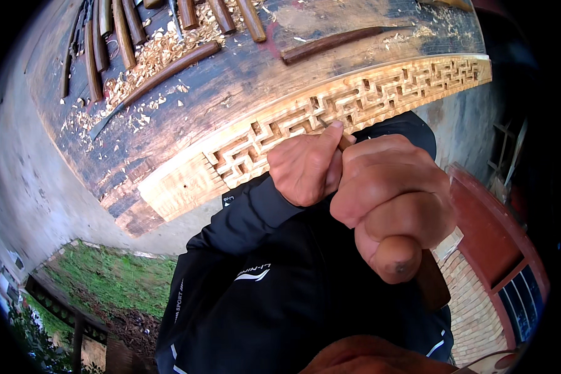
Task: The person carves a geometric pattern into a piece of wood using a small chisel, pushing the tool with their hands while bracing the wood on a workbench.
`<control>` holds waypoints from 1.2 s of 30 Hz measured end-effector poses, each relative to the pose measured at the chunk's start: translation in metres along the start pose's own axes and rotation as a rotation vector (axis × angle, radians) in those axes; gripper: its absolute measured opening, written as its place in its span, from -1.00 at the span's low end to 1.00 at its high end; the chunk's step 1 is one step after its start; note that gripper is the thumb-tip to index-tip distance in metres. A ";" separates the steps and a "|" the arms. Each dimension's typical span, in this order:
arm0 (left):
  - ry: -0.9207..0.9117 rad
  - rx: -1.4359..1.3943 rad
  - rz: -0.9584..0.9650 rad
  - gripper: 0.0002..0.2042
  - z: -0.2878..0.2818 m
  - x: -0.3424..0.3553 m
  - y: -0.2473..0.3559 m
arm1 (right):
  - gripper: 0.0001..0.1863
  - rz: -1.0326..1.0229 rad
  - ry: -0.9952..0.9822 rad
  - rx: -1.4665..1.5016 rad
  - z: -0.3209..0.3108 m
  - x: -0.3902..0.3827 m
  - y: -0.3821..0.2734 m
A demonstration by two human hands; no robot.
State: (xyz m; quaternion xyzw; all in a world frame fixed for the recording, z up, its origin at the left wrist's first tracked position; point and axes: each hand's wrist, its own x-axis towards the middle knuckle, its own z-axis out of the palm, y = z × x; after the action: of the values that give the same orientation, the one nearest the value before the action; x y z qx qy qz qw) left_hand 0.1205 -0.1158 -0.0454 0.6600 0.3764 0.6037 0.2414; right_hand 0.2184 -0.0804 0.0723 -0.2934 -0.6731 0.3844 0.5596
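Observation:
A long pale wooden board (184, 186), carved with a meandering fretwork of grooves, lies along the near edge of the workbench. My right hand (393, 193) is a fist around the wooden handle of a carving chisel (435, 285), whose butt sticks out below the fist. Nearer the board, my left hand (302, 165) closes on the chisel's front part, thumb pressed along it. The thin tip reaches the grooves about mid-board; its exact contact is too small to make out. The left fingers are partly hidden behind that hand.
The worn workbench (224, 81) holds several wood-handled chisels (123, 37) at the far left, amid wood shavings (153, 59). One chisel (162, 78) lies slanted nearer me, another (336, 43) behind the board. Grass (112, 277) lies at lower left, a brick surface (480, 305) at lower right.

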 end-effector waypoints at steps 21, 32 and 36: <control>-0.271 0.093 0.133 -0.39 -0.001 0.009 0.005 | -0.55 0.009 0.135 0.255 -0.051 -0.026 -0.010; -0.125 0.093 0.160 -0.47 0.005 0.001 -0.002 | -0.51 0.128 -0.016 0.127 -0.057 -0.021 -0.015; -0.118 0.100 0.149 -0.47 0.005 0.000 -0.003 | -0.49 0.149 0.025 0.116 -0.050 -0.020 -0.016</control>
State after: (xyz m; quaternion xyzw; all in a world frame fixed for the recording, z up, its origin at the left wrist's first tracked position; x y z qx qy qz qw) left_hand 0.1245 -0.1132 -0.0478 0.7317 0.3412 0.5605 0.1845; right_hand 0.2717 -0.0959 0.0789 -0.3146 -0.6188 0.4596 0.5540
